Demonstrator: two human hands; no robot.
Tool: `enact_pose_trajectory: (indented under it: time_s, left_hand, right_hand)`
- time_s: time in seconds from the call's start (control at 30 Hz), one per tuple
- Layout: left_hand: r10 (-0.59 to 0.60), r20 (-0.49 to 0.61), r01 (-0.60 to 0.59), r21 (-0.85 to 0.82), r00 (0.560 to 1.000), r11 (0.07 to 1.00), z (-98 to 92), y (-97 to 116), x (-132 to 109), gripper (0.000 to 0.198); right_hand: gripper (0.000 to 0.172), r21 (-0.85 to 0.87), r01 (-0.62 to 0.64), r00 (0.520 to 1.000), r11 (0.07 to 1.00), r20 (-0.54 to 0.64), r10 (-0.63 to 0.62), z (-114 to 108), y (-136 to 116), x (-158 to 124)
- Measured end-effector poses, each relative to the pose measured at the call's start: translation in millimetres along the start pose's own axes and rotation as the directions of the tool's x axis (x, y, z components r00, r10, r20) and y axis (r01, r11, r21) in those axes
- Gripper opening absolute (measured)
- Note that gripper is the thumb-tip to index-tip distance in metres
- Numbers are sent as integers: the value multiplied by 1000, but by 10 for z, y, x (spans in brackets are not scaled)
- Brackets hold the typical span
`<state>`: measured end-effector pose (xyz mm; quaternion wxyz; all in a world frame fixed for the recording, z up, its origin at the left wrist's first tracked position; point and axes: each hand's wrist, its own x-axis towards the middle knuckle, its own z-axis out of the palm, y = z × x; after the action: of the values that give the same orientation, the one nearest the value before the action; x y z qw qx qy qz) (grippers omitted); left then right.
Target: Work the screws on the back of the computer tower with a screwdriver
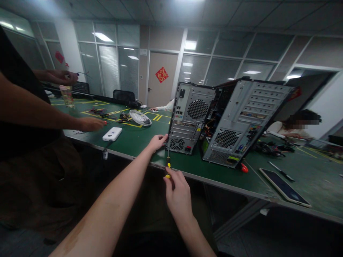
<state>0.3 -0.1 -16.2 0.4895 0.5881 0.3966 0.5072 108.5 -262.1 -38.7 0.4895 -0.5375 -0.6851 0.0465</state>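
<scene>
A computer case (191, 117) stands upright with its rear panel facing me, showing vents and ports. My left hand (158, 142) is at its left edge, fingers together and touching the metal; the fingertips are partly hidden. My right hand (178, 189) is closed around the handle of a black and yellow screwdriver (168, 164). The screwdriver points upward, with its thin shaft near the lower left corner of the case; I cannot tell whether the tip sits in a screw.
Close on the right stands a second computer case (227, 132), wires visible between the two. A red-handled tool (243, 167), a phone (284, 187), a pen (281, 171), a white power bank (112, 134) and a round white fan grille (140, 117) lie on the green table (144, 146). A co-worker's hand (92, 124) reaches in from the left.
</scene>
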Motion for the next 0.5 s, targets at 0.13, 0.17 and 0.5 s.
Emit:
enact_pose_trajectory:
  time_s: [0.13,0.17,0.5]
  left_hand:
    - [-8,1,8,-13,1000,1000,8,3,-4,60]
    - [-9,1,9,-15,1000,1000,11,3,-4,60]
    - [-6,3,7,-30,1000,1000,24,-19,12,62]
  right_hand:
    - [28,56,-93,996,994,17,92,1,-27,19]
    - [26,71,-117,993,991,24,116,0,-35,23]
    - [31,-76,-35,997,997,61,39,-28,-18,12]
